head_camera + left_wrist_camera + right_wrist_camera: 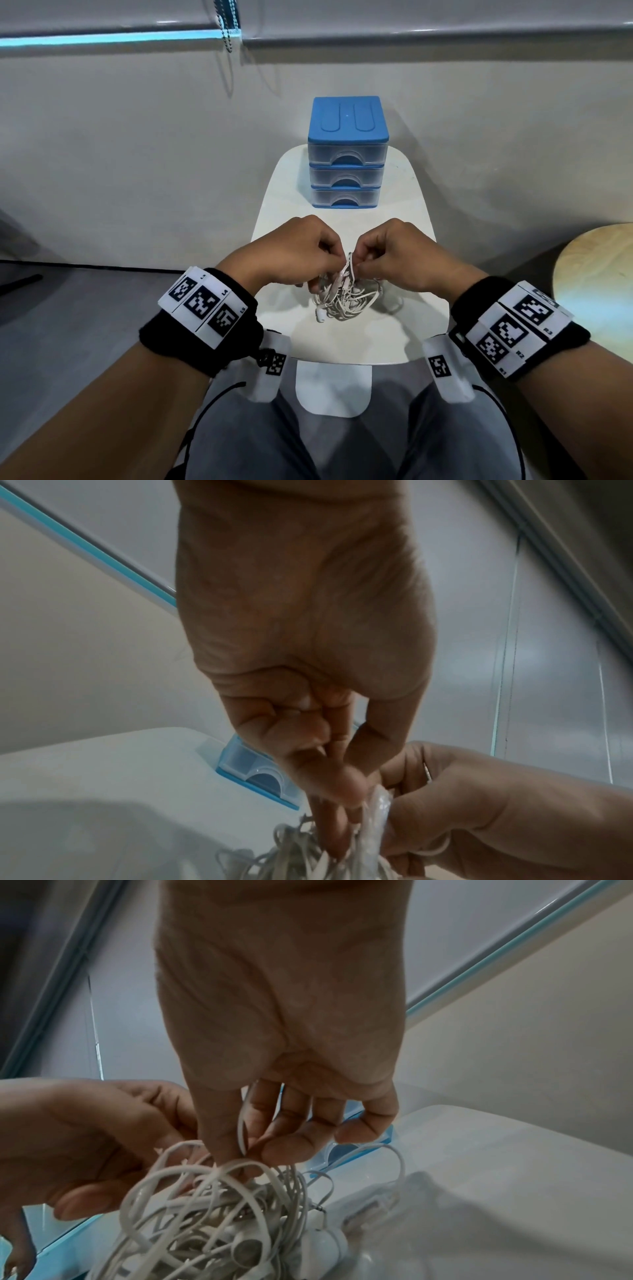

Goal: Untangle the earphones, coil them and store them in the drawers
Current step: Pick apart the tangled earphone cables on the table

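A tangled bundle of white earphones (346, 297) hangs just above the white table (404, 192), its lower loops touching the top. My left hand (337, 255) and right hand (359, 260) meet over the bundle, and each pinches cords at its top. In the right wrist view, thumb and forefinger of my right hand (240, 1150) pinch a loop of the earphones (212, 1218), with earbuds hanging below. The left wrist view shows my left hand (346, 799) pinching strands of the earphones (298, 856). A blue drawer unit (346, 150) with three clear drawers, all closed, stands behind.
The table is small and narrow, with the drawer unit at its far end against a pale wall. A round wooden stool (596, 274) stands at the right. A bead chain (226, 24) hangs from the blind above. My knees are below the table's near edge.
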### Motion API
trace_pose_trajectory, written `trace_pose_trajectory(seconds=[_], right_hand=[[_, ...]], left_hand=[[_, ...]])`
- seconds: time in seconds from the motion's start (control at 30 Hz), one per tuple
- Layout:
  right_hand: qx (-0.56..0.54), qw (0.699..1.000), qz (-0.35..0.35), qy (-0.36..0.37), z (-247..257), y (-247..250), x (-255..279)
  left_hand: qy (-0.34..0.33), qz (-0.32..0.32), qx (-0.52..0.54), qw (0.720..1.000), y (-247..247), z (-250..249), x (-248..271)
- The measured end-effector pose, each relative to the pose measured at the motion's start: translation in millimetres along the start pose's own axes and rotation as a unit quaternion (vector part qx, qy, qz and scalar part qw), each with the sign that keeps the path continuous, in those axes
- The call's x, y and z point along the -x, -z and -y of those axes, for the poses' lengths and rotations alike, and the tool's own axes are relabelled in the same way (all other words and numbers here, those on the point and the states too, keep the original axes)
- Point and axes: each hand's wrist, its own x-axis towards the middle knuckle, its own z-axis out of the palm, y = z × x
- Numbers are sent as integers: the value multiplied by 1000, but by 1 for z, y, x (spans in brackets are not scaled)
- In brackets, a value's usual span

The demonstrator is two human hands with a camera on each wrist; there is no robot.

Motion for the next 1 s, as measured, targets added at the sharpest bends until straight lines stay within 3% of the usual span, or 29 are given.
trace_pose_trajectory(seconds=[0.2, 0.57, 0.63, 0.7, 0.77, 0.8, 0.93, 1.0], right_hand=[[-50, 998, 47, -5, -2, -2, 3], [-59, 997, 43, -12, -4, 0, 2], [-58, 998, 6, -20, -2, 2, 2], [-105, 990, -92, -14, 2, 5, 0], [-176, 970, -166, 4, 12, 8, -2], [-180, 968, -171, 14, 18, 10, -3], [-120, 987, -100, 40, 35, 13, -6], [-142, 986, -83, 39, 41, 20, -5]], left_hand=[[0, 23, 37, 999, -2, 2, 2], [3, 24, 98, 995, -2, 7, -3], [8, 5, 111, 994, 0, 6, -2], [8, -38, 134, 990, 8, 5, -2], [-14, -78, 160, 984, 21, 1, -1], [-33, -94, 170, 980, 27, -2, 0], [-121, -135, 186, 966, 44, -16, 2], [-149, -140, 192, 960, 44, -19, 2]])
